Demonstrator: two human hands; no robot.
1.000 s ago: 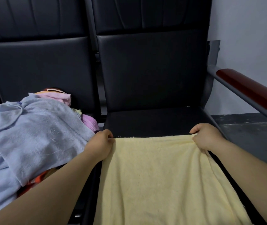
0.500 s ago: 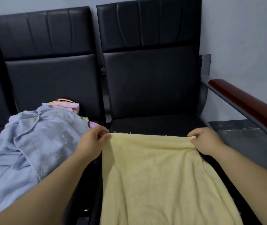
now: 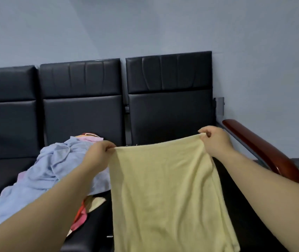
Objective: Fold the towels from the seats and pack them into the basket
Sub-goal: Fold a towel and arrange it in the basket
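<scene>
Held up and spread flat: a pale yellow towel (image 3: 165, 188), long axis running from the gripped top edge down toward the camera, that edge rising slightly to the right. Pinched at its left corner by the left hand (image 3: 97, 156) and at its right corner by the right hand (image 3: 216, 142), fingers curled tight on the cloth, hands a towel's width apart. Hanging below both hands, lower end out of frame. Directly behind the pale yellow towel, the rightmost black seat (image 3: 170, 110). Just left of it, a heaped light blue towel (image 3: 54, 170) over pink cloth (image 3: 90, 138) and red cloth (image 3: 80, 215). To its right, a reddish-brown armrest (image 3: 265, 153). Beyond, a grey-blue wall (image 3: 145, 30).
</scene>
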